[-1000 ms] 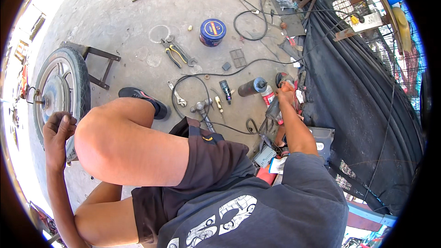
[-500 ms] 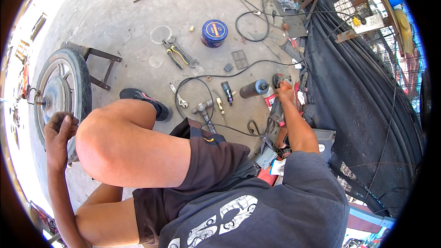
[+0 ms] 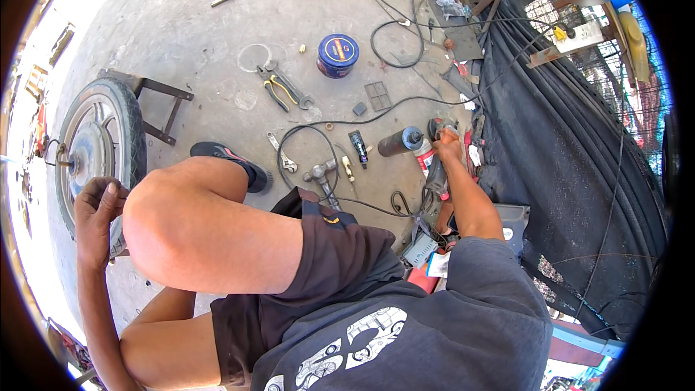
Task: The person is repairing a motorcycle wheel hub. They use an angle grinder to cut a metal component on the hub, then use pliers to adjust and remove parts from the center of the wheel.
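Observation:
At the far left, my left hand (image 3: 98,210) is closed beside my raised knee, in front of a spoked motorcycle wheel (image 3: 134,127). Its fingers curl in with the thumb against them; whatever they may hold is hidden. On the right, my right arm reaches down to the floor. There my right hand (image 3: 448,146) grips the head end of what looks like an angle grinder (image 3: 436,176), lying among other things. Next to it are a dark bottle (image 3: 395,143) and a red and white can (image 3: 424,156), partly covered.
A hammer (image 3: 319,171), an adjustable wrench (image 3: 282,152), a screwdriver (image 3: 347,168), a small black tube (image 3: 358,147) and pliers (image 3: 276,94) lie on the concrete. Beyond stands a blue tub (image 3: 337,56). A black cable (image 3: 394,106) loops across the floor. Dark sheeting (image 3: 557,174) hangs at right.

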`<state>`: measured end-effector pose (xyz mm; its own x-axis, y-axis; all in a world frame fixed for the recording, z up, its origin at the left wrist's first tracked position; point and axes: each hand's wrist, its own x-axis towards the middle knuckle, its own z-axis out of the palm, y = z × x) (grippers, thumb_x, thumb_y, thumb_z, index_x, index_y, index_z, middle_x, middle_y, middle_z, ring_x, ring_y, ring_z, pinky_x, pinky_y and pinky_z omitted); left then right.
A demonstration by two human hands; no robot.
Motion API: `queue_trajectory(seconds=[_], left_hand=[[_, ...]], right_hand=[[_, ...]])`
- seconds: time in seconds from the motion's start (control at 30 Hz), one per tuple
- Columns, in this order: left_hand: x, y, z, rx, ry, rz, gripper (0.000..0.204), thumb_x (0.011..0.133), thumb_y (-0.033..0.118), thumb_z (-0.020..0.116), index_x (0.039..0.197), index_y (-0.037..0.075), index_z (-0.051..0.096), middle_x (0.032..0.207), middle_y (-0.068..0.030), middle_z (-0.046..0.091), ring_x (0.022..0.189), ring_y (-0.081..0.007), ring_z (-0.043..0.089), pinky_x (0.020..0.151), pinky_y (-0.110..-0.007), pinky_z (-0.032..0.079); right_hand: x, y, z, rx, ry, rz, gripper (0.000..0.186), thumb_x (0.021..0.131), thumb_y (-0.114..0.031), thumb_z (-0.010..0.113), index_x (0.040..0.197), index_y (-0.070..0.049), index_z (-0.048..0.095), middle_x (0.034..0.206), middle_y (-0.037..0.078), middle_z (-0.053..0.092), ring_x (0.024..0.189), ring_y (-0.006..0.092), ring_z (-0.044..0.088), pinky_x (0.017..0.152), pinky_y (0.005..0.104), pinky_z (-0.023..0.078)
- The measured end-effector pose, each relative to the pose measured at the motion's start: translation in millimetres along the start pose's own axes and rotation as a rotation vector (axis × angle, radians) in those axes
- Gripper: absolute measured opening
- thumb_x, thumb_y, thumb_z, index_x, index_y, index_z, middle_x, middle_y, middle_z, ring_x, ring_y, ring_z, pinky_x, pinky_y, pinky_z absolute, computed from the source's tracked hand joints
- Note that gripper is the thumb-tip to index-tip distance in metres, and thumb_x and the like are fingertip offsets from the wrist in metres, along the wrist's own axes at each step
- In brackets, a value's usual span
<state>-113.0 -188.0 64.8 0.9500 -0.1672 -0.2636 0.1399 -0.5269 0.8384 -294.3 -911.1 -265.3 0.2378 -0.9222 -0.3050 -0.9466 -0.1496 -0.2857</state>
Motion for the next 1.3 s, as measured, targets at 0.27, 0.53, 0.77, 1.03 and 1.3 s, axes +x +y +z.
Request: queue_trajectory(seconds=[0.27, 0.53, 0.77, 1.03, 1.3], left_hand=[[-11.3, 0.7, -1.1, -0.058, 0.046, -0.023, 0.03, 0.1, 0.025, 0.064, 0.105, -0.004, 0.062, 0.09, -0.009, 0.068, 0.08, -0.0144, 0.067, 0.077, -0.03, 0.056], [-8.8, 9.1, 7.5, -0.02, -0.152, -0.024, 0.033, 0.098, 0.027, 0.068, 0.104, -0.006, 0.065, 0.088, -0.0085, 0.07, 0.08, -0.014, 0.068, 0.07, -0.029, 0.053], [-13.6, -5.0, 9.3, 0.065, -0.289, -0.009, 0.034, 0.099, 0.029, 0.068, 0.104, -0.005, 0.066, 0.091, -0.0092, 0.07, 0.083, -0.0155, 0.068, 0.077, -0.032, 0.054], [-18.1, 0.1, 16.0, 0.161, -0.278, 0.034, 0.039, 0.095, 0.034, 0.07, 0.1, -0.005, 0.069, 0.084, -0.011, 0.071, 0.077, -0.0179, 0.067, 0.071, -0.035, 0.052], [-16.3, 8.1, 11.9, 0.166, -0.325, 0.014, 0.042, 0.096, 0.036, 0.069, 0.106, -0.005, 0.068, 0.091, -0.0113, 0.073, 0.084, -0.019, 0.069, 0.077, -0.033, 0.053]], right_hand=[[57.1, 19.2, 32.4, -0.066, -0.063, -0.337, 0.055, 0.066, -0.022, 0.076, 0.119, -0.009, 0.068, 0.11, 0.012, 0.071, 0.107, 0.0272, 0.068, 0.094, 0.037, 0.052], [132.0, 69.4, 71.2, -0.156, -0.015, -0.785, 0.055, 0.061, -0.005, 0.07, 0.116, -0.01, 0.064, 0.103, 0.011, 0.067, 0.099, 0.03, 0.067, 0.088, 0.0377, 0.054], [141.5, 76.2, 46.3, -0.23, 0.159, -0.91, 0.061, 0.062, -0.006, 0.074, 0.121, -0.011, 0.059, 0.117, 0.016, 0.065, 0.112, 0.0361, 0.064, 0.099, 0.041, 0.05], [76.5, 37.6, 1.6, 0.051, -0.23, -0.438, 0.065, 0.07, -0.024, 0.075, 0.129, -0.001, 0.06, 0.121, 0.019, 0.066, 0.112, 0.0339, 0.065, 0.098, 0.0397, 0.05], [87.8, 27.4, -92.6, -0.038, 0.244, -0.331, 0.066, 0.085, -0.048, 0.067, 0.12, 0.007, 0.065, 0.116, 0.027, 0.068, 0.101, 0.0414, 0.068, 0.09, 0.0481, 0.052]])
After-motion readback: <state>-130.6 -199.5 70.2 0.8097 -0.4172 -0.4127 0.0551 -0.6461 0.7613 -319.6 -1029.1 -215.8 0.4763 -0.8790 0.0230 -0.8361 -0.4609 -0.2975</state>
